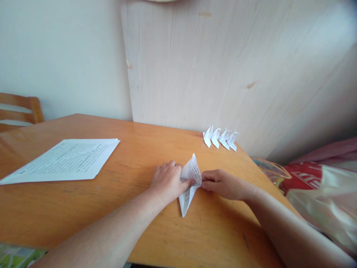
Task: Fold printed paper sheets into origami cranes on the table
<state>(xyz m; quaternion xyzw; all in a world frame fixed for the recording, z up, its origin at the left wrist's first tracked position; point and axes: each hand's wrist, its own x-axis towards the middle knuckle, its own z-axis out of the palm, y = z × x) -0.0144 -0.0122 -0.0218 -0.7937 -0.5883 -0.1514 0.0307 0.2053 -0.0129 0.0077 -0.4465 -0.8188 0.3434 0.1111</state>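
Observation:
A piece of printed white paper folded into a pointed kite shape (190, 184) lies on the orange wooden table (134, 160). My left hand (167, 181) rests on its left side, fingers curled, thumb pressing the fold. My right hand (223, 184) pinches the paper's right edge between thumb and fingers. Both forearms reach in from the bottom of the view.
Several small folded paper figures (220, 138) stand in a row at the table's back edge, against a pale wooden board (223, 67). A stack of printed sheets (64, 160) lies at the left. A wooden chair (19, 109) stands far left. Plastic bags (315, 186) sit at the right.

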